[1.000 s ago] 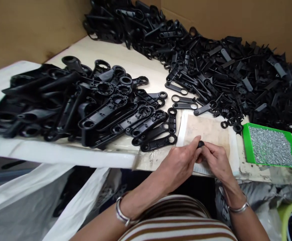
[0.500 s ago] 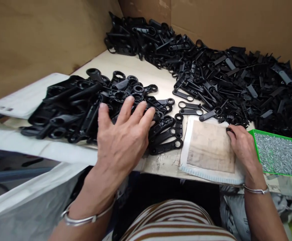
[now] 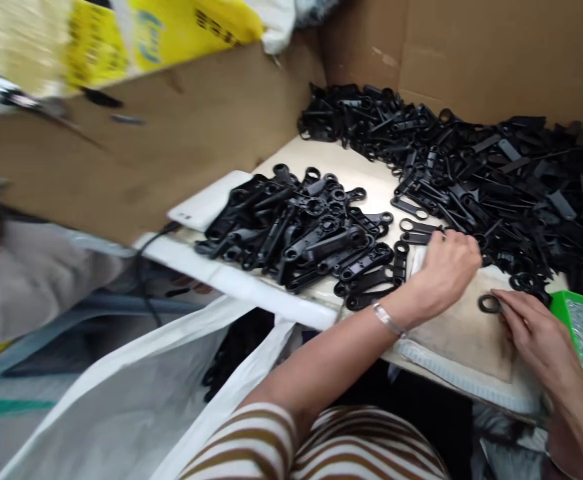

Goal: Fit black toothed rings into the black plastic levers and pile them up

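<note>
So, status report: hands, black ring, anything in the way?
Right hand gripping black ring, over pad. Left hand at near edge of black pile, grip hidden. Green tray close beside right hand.

I can read no word, number or brand for certain. Well to the left of my left hand (image 3: 454, 267) and farther off, yellow packaging (image 3: 191, 50) carries large dark characters, too blurred for me to read, with a blue emblem (image 3: 149, 37) that I cannot identify and smaller, smeared dark lettering (image 3: 96, 47) beyond it. Nearer, left of that same hand, a flat white case (image 3: 221, 193) shows two tiny dark marks, illegible to me.
</note>
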`<act>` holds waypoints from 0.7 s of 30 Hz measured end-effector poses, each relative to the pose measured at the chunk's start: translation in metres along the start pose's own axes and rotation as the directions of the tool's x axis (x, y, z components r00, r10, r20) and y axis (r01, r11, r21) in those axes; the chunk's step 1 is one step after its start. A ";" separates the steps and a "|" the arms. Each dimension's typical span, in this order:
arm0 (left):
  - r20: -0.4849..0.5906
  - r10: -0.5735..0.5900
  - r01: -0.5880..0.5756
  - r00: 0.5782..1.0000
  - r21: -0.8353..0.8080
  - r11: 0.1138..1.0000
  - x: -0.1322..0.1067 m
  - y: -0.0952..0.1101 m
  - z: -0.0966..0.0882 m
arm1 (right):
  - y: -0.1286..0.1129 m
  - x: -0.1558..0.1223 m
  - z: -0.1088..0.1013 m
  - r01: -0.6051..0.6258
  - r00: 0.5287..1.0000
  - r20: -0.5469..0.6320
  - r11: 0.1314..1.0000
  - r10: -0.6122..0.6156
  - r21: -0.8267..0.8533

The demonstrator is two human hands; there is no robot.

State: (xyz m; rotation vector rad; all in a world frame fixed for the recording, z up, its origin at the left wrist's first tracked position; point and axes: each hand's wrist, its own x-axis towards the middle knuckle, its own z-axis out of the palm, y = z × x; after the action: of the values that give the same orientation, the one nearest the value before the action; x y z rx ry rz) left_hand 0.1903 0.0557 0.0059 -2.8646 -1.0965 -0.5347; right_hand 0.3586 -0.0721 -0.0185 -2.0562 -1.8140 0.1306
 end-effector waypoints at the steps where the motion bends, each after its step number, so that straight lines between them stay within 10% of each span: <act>1: -0.017 -0.027 0.027 0.999 0.009 1.000 0.008 0.004 0.008 | 0.000 -0.002 0.002 0.034 0.999 -0.034 0.997 -0.037 -0.064; 5: -0.077 -0.016 0.015 0.997 -0.003 1.000 0.021 0.009 0.023 | -0.003 -0.006 0.012 0.165 0.986 0.002 0.970 -0.167 -0.178; 11: 0.049 0.021 0.002 0.999 -0.419 0.908 -0.011 -0.004 -0.006 | 0.003 -0.004 0.006 0.139 0.989 -0.042 0.990 -0.138 0.004; 13: 0.104 -0.008 0.081 0.995 -0.717 0.692 -0.030 -0.009 -0.012 | -0.004 -0.008 -0.001 0.028 0.996 -0.093 0.978 -0.008 0.209; 17: 0.326 -0.059 0.323 0.944 -0.945 -0.055 -0.062 -0.011 -0.010 | -0.037 -0.011 -0.006 -0.010 0.938 -0.309 0.904 0.157 0.428; 21: 0.407 -0.071 0.357 0.911 -0.861 -0.362 -0.074 -0.005 -0.010 | -0.069 -0.003 0.004 0.203 0.895 -0.442 0.932 -0.053 0.300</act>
State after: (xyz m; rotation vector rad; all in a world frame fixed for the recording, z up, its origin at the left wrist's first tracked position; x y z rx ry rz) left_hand 0.1328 0.0104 -0.0092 -3.8746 -1.9386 -2.4535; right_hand 0.2921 -0.0685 0.0019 -1.5672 -1.5233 -0.0439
